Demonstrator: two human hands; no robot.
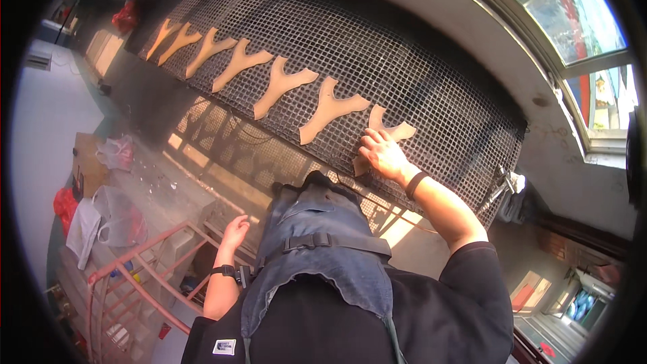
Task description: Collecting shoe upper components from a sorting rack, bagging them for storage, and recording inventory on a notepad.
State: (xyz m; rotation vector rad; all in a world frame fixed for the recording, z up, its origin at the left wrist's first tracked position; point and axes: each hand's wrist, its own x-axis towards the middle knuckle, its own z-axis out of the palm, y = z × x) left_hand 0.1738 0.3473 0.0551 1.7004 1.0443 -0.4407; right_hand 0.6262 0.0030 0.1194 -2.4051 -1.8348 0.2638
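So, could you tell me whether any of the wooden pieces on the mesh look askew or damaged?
Nothing stands out: the Y-shaped wooden pieces lie evenly in one row on the wire mesh, none visibly broken. The right hand rests on the last piece.

The right hand (383, 154) presses flat on a tan Y-shaped wooden cutout (383, 128), last in a row of cutouts on the black wire-mesh rack (418, 74), while the left hand (234, 232) hangs open below.

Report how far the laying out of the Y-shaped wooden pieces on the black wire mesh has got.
Done: six tan Y-shaped wooden pieces lie in a row on the black wire mesh rack. In hand: the right hand presses a seventh piece at the row's end. The left hand hangs empty. Left: bare mesh remains beyond; no further pieces are visible.
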